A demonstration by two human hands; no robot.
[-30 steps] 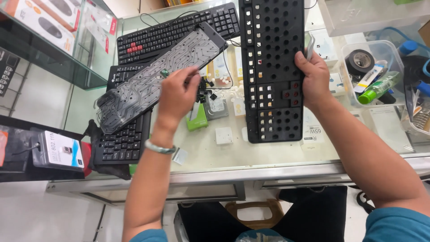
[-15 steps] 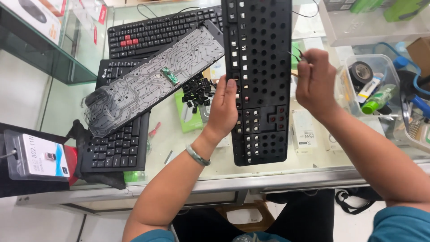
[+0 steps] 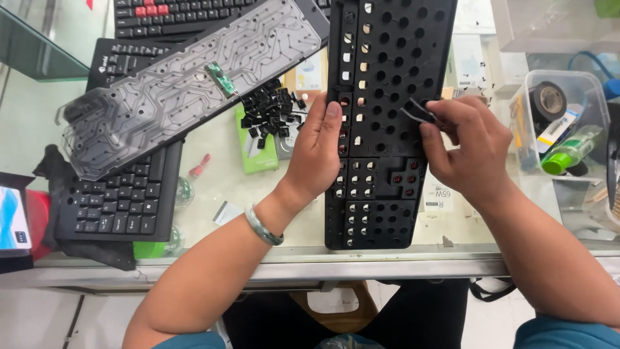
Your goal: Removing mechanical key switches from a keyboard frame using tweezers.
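Since the earlier frames, the left hand [image 3: 316, 152] had left the translucent grey circuit membrane sheet [image 3: 187, 84] and come across to the black perforated plastic keyboard frame [image 3: 381, 123], where its fingers gripped the frame's left edge, thumb lying along the rim. The right hand [image 3: 468, 152] had shifted from the frame's right edge onto its face, its fingers pinched round a small dark tool [image 3: 418, 113] whose kind could not be told, the tip set against the holes. Judging by that, the frame was now braced for work on its key sockets.

That frame lay lengthwise on the glass bench [image 3: 219, 187], its near end at the bench edge. The membrane sheet rested released across two black keyboards [image 3: 123, 200], tilted. A heap of loose black keycaps [image 3: 268, 113] sat between membrane and frame, beside a green flat card [image 3: 255, 152].

At the right stood a clear plastic tub [image 3: 584, 81] holding a roll of black tape [image 3: 550, 100], a green bottle [image 3: 568, 155] lying on its side, and a flat packet.
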